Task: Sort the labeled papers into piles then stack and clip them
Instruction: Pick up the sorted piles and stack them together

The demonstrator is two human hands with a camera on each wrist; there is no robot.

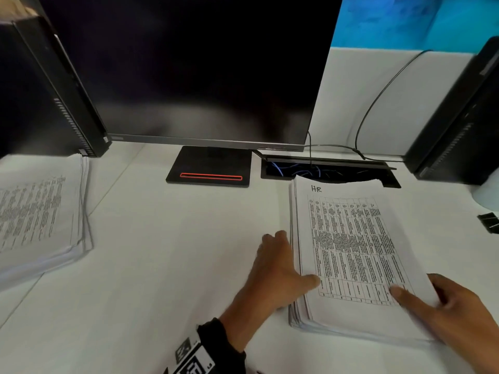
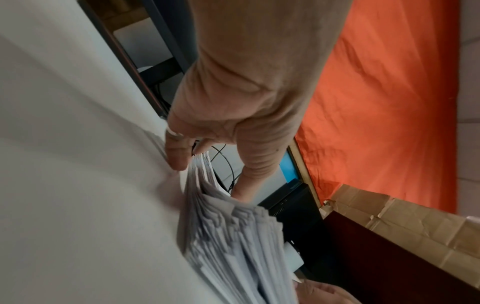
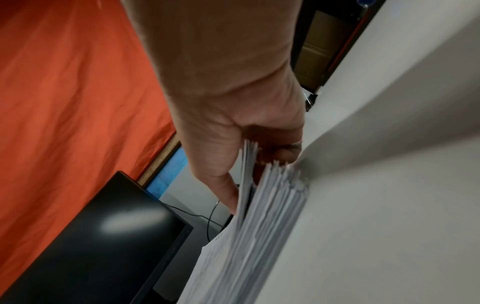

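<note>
A thick pile of printed sheets with "HR" handwritten at its top (image 1: 351, 252) lies on the white desk (image 1: 175, 265), right of centre. My left hand (image 1: 291, 260) grips the pile's left edge, thumb on the top sheet and fingers down along the side. In the left wrist view the left hand (image 2: 210, 176) has a fingertip on the desk beside the HR pile (image 2: 233, 236). My right hand (image 1: 432, 303) holds the near right corner. In the right wrist view the right hand (image 3: 257, 179) pinches a few top sheets, lifted off the rest of the HR pile (image 3: 259, 236).
A second pile of printed papers (image 1: 40, 217) lies at the desk's left. Black binder clips (image 1: 490, 222) sit at the far right edge. Behind stand a dark monitor (image 1: 202, 71) on its base (image 1: 210, 166), a cable tray (image 1: 324, 170) and two black computer cases.
</note>
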